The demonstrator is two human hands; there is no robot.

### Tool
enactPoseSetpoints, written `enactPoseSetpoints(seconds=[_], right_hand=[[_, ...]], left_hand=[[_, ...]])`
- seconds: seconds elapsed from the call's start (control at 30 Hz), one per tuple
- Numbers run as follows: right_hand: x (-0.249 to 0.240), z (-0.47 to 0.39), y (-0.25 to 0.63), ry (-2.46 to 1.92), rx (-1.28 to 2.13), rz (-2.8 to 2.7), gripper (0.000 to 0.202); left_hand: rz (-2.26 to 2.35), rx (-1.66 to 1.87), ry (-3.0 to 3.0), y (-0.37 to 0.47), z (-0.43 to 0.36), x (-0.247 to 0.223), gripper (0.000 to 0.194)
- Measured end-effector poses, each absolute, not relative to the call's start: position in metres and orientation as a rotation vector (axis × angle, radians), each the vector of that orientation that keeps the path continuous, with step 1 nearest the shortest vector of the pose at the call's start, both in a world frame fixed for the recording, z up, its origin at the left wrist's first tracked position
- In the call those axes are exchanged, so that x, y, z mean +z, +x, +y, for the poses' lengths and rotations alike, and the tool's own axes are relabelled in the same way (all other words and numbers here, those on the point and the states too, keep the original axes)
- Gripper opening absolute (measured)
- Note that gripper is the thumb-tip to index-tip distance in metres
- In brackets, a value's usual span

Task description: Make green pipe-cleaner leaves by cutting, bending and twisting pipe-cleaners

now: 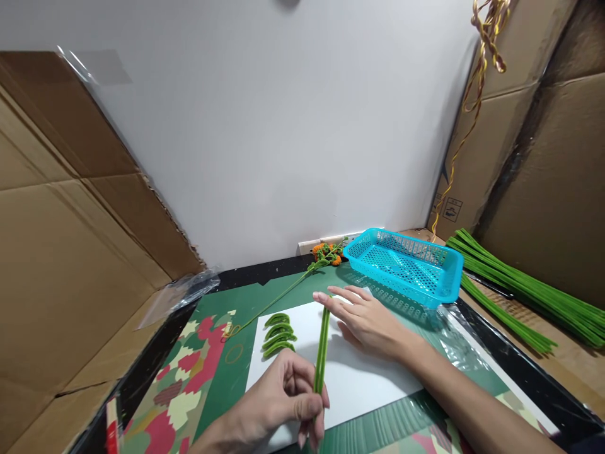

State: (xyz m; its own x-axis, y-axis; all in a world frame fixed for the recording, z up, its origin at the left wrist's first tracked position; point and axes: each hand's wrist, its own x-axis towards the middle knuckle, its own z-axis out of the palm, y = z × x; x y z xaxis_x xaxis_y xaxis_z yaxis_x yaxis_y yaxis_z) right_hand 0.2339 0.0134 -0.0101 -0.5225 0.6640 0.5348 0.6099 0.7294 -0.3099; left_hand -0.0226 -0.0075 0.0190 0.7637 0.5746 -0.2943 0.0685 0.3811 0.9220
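Observation:
My left hand [293, 394] pinches the lower end of a green pipe cleaner [322, 343], which stands nearly upright as parallel strands side by side. At its upper end is my right hand [362, 315], fingers stretched out flat, with the index finger against or just over the tip. Both hands are above a white sheet of paper [363, 378]. Several curved leaf shapes of green pipe cleaner [278, 334] lie in a column on the paper, left of the held piece.
A blue perforated basket [401, 268] stands at the back right. Loose green pipe cleaners [529, 290] lie beyond it. Behind the paper rests a long-stemmed orange flower [326, 254] on the green mat [217, 372]. Cardboard walls [85, 208] flank the table, and a twisted gold cord [456, 157] hangs at right.

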Motion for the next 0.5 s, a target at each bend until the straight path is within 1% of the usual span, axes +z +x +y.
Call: enactPoseSetpoints(seconds=[0.1, 0.23, 0.3, 0.33, 0.4, 0.43, 0.5], right_hand=[[-0.007, 0.012, 0.234, -0.953, 0.149, -2.244, 0.099], [0.001, 0.003, 0.229, -0.746, 0.193, -2.245, 0.104], [0.002, -0.004, 0.226, -0.677, 0.155, -2.243, 0.101], [0.002, -0.006, 0.224, -0.662, 0.128, -2.226, 0.096], [0.001, -0.011, 0.222, -0.682, 0.121, -2.148, 0.079], [0.0, -0.012, 0.221, -0.712, 0.166, -2.088, 0.069], [0.0, -0.013, 0.219, -0.799, 0.384, -1.926, 0.052]], left_hand=[[0.68, 0.436, 1.195, -0.023, 0.001, 0.015, 0.046], [0.655, 0.5, 1.119, -0.021, 0.002, 0.011, 0.048], [0.643, 0.534, 1.046, -0.019, -0.003, 0.012, 0.047], [0.646, 0.56, 1.015, -0.018, -0.005, 0.014, 0.047], [0.664, 0.6, 0.972, -0.017, -0.009, 0.019, 0.045], [0.672, 0.603, 0.961, -0.016, -0.01, 0.021, 0.045], [0.681, 0.579, 0.951, -0.015, -0.012, 0.023, 0.043]])
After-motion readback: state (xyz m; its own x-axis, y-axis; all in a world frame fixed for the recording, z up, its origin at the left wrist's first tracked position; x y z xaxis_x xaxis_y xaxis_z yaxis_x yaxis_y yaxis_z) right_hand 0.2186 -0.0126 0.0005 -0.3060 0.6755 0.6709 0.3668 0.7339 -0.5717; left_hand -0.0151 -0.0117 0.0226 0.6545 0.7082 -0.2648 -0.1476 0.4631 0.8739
